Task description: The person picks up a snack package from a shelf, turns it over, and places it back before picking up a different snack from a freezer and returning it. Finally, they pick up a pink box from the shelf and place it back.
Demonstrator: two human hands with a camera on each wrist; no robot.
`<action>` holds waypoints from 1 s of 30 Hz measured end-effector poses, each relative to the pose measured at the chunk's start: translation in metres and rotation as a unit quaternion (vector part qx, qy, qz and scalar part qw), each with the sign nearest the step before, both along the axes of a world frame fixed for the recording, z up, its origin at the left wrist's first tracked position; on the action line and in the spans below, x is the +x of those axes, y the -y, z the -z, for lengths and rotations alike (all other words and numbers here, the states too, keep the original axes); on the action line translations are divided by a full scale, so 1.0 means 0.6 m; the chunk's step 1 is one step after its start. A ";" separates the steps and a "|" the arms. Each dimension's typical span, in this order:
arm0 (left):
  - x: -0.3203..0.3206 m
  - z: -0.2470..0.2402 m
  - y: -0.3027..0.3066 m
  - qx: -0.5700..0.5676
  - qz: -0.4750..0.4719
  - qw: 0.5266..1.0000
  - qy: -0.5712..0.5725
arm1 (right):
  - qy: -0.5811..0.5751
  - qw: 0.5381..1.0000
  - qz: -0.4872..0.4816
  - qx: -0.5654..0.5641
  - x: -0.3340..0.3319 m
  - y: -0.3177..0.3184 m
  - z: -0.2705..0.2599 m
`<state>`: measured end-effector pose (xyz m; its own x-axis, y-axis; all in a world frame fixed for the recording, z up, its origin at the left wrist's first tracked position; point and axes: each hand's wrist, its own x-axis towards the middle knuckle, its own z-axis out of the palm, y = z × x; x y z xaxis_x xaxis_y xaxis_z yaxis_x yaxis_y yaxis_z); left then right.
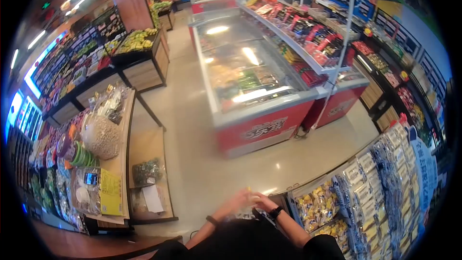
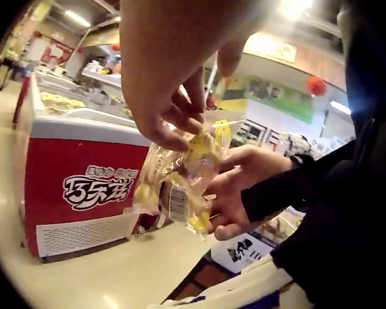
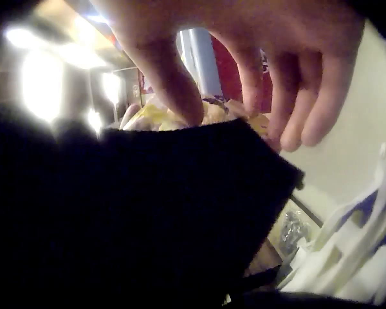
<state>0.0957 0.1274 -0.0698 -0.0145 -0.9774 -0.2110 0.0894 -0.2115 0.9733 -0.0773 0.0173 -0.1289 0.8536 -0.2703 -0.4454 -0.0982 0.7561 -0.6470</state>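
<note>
A clear plastic bag (image 2: 180, 174) with yellow-wrapped pieces and a barcode label is held between both hands in the left wrist view. My left hand (image 2: 180, 71) comes from above, its curled fingers gripping the bag's upper part. At the bag's right side, my right hand (image 2: 251, 183) holds its edge between thumb and fingers. The right wrist view has the right hand (image 3: 257, 58) at the top, the bag (image 3: 161, 117) partly hidden behind a black sleeve. From the head, my left hand (image 1: 233, 203) is blurred beside my right hand (image 1: 263, 203), low in front of the body.
Red-sided freezers (image 1: 264, 127) stand ahead across the pale floor (image 1: 187, 130). Packaged snacks (image 1: 356, 183) fill a display close on the right. On the left is a wooden stand (image 1: 126, 149) with bags and boxes; produce shelves (image 1: 82, 62) lie beyond it.
</note>
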 end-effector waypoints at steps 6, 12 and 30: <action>0.115 -0.009 -0.007 -0.048 -0.126 0.988 0.069 | -0.092 0.992 -0.083 -0.017 0.133 0.074 0.013; 0.155 0.020 0.002 -0.004 -0.191 0.977 0.091 | -0.147 0.963 -0.204 -0.095 0.228 0.087 0.020; 0.572 0.150 0.228 0.069 -0.270 0.944 0.174 | -0.105 0.947 -0.262 -0.156 0.633 0.363 0.081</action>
<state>0.4387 -0.0092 -0.1601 0.5719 -0.7854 -0.2367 -0.1006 -0.3536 0.9300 0.3028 -0.2006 -0.1776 0.8088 0.0197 -0.5877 -0.5576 0.3428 -0.7560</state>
